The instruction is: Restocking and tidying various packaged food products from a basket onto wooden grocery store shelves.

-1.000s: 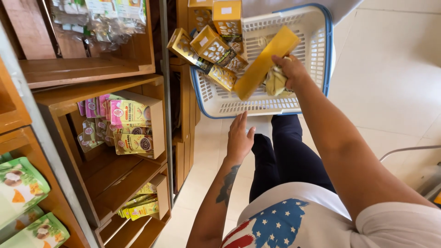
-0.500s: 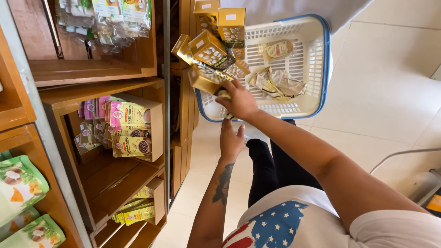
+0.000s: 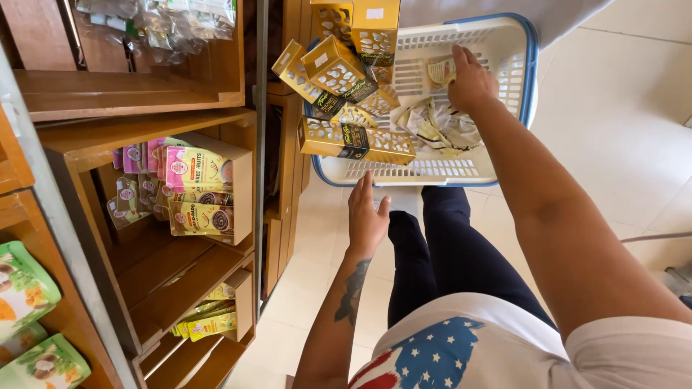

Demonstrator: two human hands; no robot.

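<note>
A white plastic basket (image 3: 515, 43) with a blue rim holds several yellow perforated boxes (image 3: 357, 140) and crumpled pale packets (image 3: 440, 126). My right hand (image 3: 470, 78) reaches into the basket near its far side. Its fingers rest on a small pale packet (image 3: 438, 70), and I cannot see a firm grip. My left hand (image 3: 366, 216) is flat under the basket's near edge, fingers spread, fingertips touching the rim. A long yellow box lies across the basket's near left side.
Wooden shelves (image 3: 144, 137) stand on the left with pink and yellow snack pouches in a cardboard box (image 3: 198, 187). Green bags (image 3: 25, 288) sit at the lower left and clear packets (image 3: 151, 25) above. Pale floor tiles (image 3: 620, 130) lie on the right.
My right hand set the long yellow box down at the basket's left side, let go, and moved right to the far packets. The left hand stayed under the basket.
</note>
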